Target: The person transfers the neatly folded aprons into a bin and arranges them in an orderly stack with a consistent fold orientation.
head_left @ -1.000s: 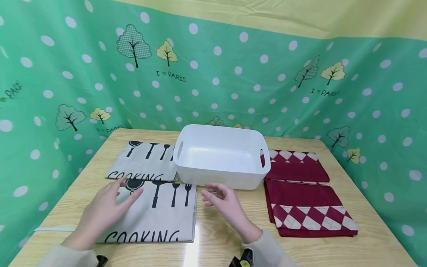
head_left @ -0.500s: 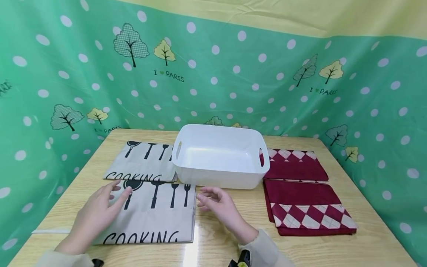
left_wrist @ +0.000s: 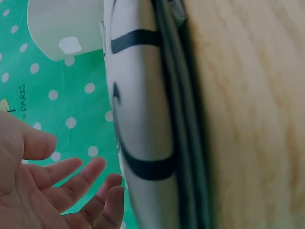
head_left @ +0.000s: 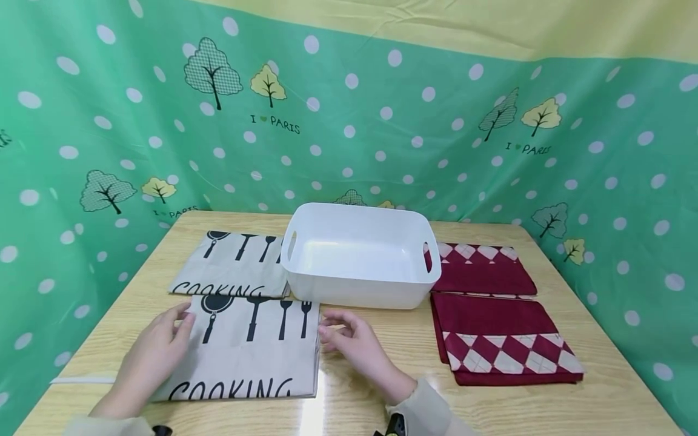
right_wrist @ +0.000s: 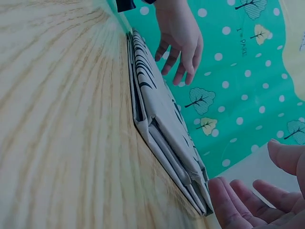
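Note:
A folded off-white cloth [head_left: 245,357] printed with black utensils and "COOKING" lies flat at the front left of the table. My left hand [head_left: 155,348] is at its left side with fingers loosely bent, and in the left wrist view those fingers [left_wrist: 71,186] grip nothing. At the right edge hovers my right hand [head_left: 357,348], fingertips close to the fabric. The right wrist view shows the cloth's layered folds [right_wrist: 167,138], with my right fingers [right_wrist: 233,205] spread near its far corner; whether they touch it I cannot tell.
A white plastic bin [head_left: 354,290] stands at the back centre. Behind the front cloth lies a matching folded cloth [head_left: 234,266]. Two dark red folded cloths with diamond patterns, a rear one [head_left: 480,275] and a front one [head_left: 501,318], lie right. A green dotted curtain [head_left: 349,121] encloses the table [head_left: 545,412].
My left hand has come down toward the cloth's left edge. The right hand has shifted slightly left and lower, closer to the right edge. The cloths and bin stay in place.

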